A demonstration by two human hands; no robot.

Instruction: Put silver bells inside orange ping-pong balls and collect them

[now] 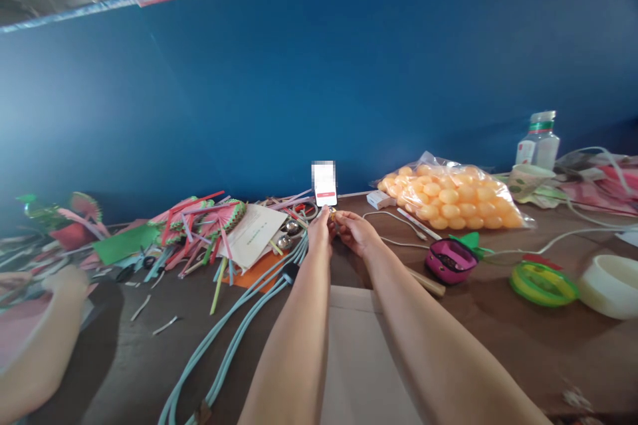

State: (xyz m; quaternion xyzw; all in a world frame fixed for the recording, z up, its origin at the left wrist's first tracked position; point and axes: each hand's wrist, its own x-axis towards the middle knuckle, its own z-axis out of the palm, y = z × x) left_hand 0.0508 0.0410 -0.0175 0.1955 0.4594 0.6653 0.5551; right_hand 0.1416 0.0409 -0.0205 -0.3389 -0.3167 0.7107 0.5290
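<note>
Both arms reach out over the brown table. My left hand (319,231) is closed, thumb uppermost, at a small shiny gold-coloured piece (332,213) whose kind I cannot make out. From the other side the bent fingers of my right hand (355,230) pinch the same piece. Just behind the hands a phone (325,184) with a lit white screen stands upright near the blue wall. Several silver balls (286,241) lie left of my left hand, beside a printed paper sheet (255,236). Under my forearms lies a pale grey flat sheet (356,352).
Light-blue cords (234,339) run along my left forearm. Pink and green paper crafts (199,219) pile up at left, near another person's arm (50,332). At right are a bag of orange balls (453,196), a purple container (451,261), a yellow-green bowl (543,284) and bottles (539,143).
</note>
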